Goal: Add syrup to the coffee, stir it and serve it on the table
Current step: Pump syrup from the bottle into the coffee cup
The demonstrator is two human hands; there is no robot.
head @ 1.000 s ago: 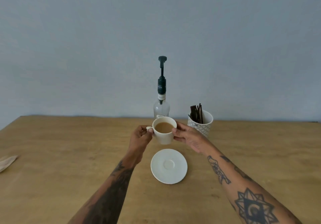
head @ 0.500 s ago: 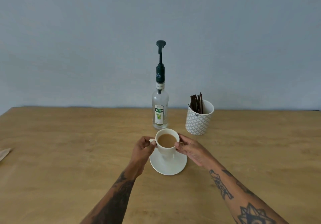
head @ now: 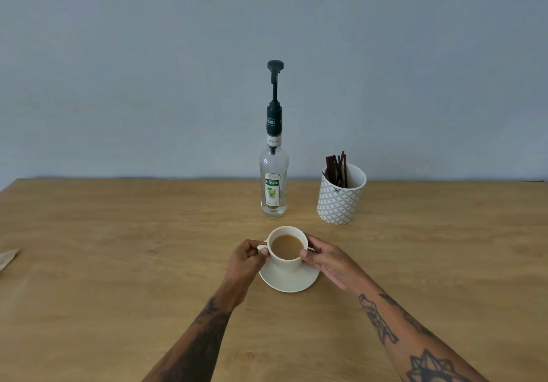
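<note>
While both hands grip it, the coffee cup [head: 286,248] sits on the saucer [head: 289,281] mid-desk [head: 118,263]: left hand [head: 246,258] pinches the handle, right hand [head: 323,258] clasps the side. Syrup bottle [head: 273,174] & stirrer cup [head: 341,196] stand nr the far edge.

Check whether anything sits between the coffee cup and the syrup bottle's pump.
Nothing visible does. The coffee cup sits on its saucer, held by the left hand and right hand. Bare wood lies between it and the syrup bottle; the stirrer cup stands off to the right.
</note>
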